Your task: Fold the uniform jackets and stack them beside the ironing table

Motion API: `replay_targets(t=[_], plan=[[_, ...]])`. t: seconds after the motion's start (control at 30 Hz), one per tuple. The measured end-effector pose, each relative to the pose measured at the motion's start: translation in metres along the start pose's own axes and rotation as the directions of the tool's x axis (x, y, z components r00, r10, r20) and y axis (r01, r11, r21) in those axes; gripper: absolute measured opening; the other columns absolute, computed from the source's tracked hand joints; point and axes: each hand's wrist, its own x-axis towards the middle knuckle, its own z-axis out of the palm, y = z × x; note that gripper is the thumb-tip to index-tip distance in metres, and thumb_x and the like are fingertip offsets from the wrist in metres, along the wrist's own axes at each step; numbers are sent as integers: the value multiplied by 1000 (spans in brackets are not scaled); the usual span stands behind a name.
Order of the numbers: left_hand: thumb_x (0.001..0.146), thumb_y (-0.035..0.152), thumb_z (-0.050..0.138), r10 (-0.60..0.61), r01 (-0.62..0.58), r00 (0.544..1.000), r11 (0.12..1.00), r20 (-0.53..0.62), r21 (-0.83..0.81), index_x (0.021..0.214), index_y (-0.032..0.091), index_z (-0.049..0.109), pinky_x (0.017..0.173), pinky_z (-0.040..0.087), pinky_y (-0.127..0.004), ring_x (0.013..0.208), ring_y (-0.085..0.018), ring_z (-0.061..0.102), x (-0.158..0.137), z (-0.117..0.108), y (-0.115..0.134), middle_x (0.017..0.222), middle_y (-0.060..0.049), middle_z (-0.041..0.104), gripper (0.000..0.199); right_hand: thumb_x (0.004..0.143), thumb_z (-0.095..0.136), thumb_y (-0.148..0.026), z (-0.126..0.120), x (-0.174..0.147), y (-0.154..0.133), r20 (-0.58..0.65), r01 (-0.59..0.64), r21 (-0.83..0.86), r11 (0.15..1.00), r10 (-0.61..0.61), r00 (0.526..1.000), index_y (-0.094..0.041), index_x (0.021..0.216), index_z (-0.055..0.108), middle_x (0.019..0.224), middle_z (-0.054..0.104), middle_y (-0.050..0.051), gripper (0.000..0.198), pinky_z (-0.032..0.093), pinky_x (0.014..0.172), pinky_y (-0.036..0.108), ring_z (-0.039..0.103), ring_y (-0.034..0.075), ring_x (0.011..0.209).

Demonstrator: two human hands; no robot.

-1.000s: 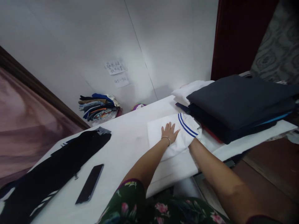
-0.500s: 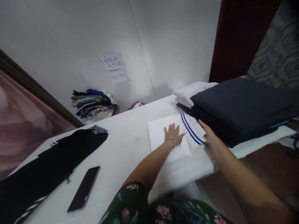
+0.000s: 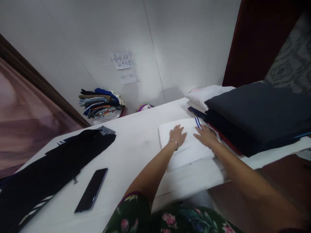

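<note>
A folded white garment (image 3: 189, 152) with two blue stripes lies on the white-covered table (image 3: 136, 142). My left hand (image 3: 178, 135) rests flat on its left half, fingers spread, with a thin bracelet at the wrist. Across the striped part at the right lies my right hand (image 3: 206, 136), palm down with its fingers apart; it covers some of the stripes. Just beyond that hand stands a stack of dark folded clothes (image 3: 257, 110).
White folded clothes (image 3: 206, 95) sit behind the dark stack. To the left lie a black garment (image 3: 73, 158) and a phone (image 3: 91, 190). A pile of mixed clothes (image 3: 102, 103) stands past the far edge, below handwritten paper signs (image 3: 123, 61) on the wall.
My right hand has moved from the garment's right edge onto its top. The striped part is now folded over to the left. My left hand stays pressed on the cloth.
</note>
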Motion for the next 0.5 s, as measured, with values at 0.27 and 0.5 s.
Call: replay_targets(t=[0.27, 0.5], plan=[[71, 40, 71, -623, 450, 782, 575, -10, -683, 117, 12, 57, 98, 42, -34, 116, -29, 55, -44, -26, -75, 124, -18, 59, 55, 91, 26, -56, 21, 9, 24, 15, -31, -38, 999, 31, 999, -28, 142, 33, 154, 20, 9, 59, 25, 106, 54, 19, 30, 139], [61, 19, 80, -588, 383, 806, 433, 66, -816, 103, 10, 60, 72, 56, -31, 88, -23, 68, -39, -16, -57, 103, -14, 70, 47, 90, 27, -56, 14, 11, 19, 58, -57, -32, 998, 59, 997, -28, 143, 32, 154, 18, 9, 60, 26, 104, 57, 17, 31, 140]])
